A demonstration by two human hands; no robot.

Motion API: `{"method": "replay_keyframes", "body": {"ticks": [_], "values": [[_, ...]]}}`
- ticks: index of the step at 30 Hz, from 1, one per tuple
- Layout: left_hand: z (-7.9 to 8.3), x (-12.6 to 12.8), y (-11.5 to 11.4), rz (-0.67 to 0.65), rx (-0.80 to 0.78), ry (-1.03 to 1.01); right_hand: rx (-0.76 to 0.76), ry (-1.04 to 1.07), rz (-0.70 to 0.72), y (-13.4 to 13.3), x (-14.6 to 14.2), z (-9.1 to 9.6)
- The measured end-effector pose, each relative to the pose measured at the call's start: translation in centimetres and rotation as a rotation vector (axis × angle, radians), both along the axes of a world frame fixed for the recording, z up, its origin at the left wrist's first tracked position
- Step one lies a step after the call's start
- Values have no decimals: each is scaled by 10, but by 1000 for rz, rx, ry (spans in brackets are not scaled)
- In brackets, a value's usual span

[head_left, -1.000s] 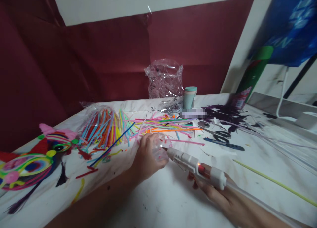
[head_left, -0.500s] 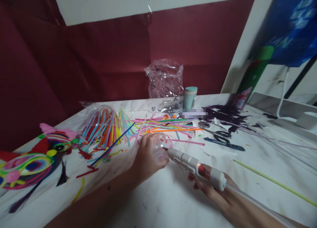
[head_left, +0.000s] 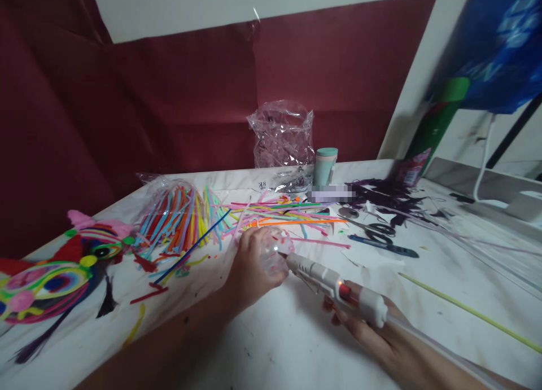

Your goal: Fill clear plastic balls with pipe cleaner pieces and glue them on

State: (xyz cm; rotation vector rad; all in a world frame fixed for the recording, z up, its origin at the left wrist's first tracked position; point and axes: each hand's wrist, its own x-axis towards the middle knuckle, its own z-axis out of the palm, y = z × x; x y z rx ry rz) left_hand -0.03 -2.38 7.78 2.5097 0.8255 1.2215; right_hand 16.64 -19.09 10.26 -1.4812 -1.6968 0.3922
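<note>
My left hand (head_left: 250,271) is closed around a small clear round piece (head_left: 275,248) with red and pink bits on it; I cannot make out its exact kind. My right hand (head_left: 359,322) grips a white hot glue gun (head_left: 324,277) whose small light glows orange. The gun's nozzle points left and meets, or nearly meets, the near right side of the clear piece. Behind my left hand lie loose pipe cleaners (head_left: 288,209) in many colours.
Decorated masks (head_left: 46,283) lie at left, beside bagged pipe cleaners (head_left: 169,215). Scissors (head_left: 376,232) and a blue cutter (head_left: 383,246) lie right of centre. Purple strands (head_left: 381,198), a mint cup (head_left: 325,167) and a clear plastic bag (head_left: 283,136) are at the back. A yellow-green pipe cleaner (head_left: 466,311) lies right.
Almost nothing differs. Both hands, the clear piece and the glue gun keep nearly the same places.
</note>
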Motion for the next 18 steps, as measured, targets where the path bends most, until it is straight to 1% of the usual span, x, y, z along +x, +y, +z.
{"method": "replay_keyframes", "body": {"ticks": [7, 13, 18], "values": [[0, 1, -1, 3, -1, -6, 34, -5, -53, 2, 2, 0], [0, 0, 0, 7, -16, -9, 6, 14, -27, 1, 0, 0], [2, 1, -2, 7, 18, -13, 30, 12, -103, 3, 0, 6]]}}
